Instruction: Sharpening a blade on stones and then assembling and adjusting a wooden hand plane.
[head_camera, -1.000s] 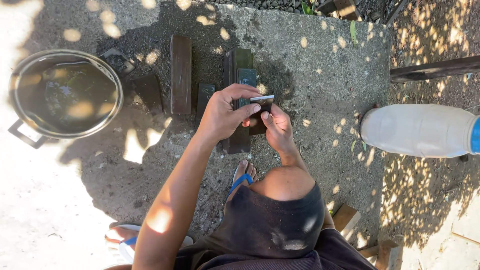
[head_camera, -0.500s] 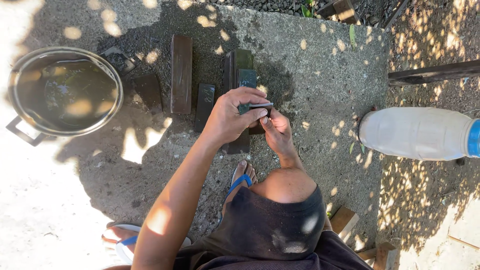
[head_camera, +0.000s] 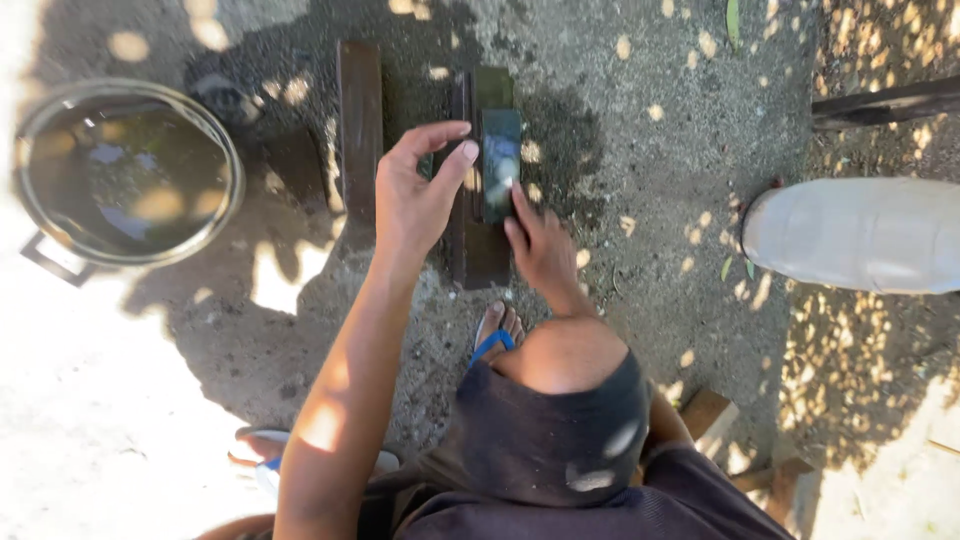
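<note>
The rough grey concrete ground carries everything; a white plastic jug lies at the right; a round metal pot of dark water sits at the left; 1 long dark wooden block lies beside a second dark block; on that second block rests a dark rectangular wet stone; the left hand, arm stretched forward, hovers with fingers curled and loosely spread, thumb touching the stone's edge; the right hand presses its fingers together flat on the stone.

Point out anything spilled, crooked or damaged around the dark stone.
Nothing stands out. The dark stone lies straight on its wooden block, with the right hand on it and the left hand beside it. The basin holds its water unspilled.
</note>
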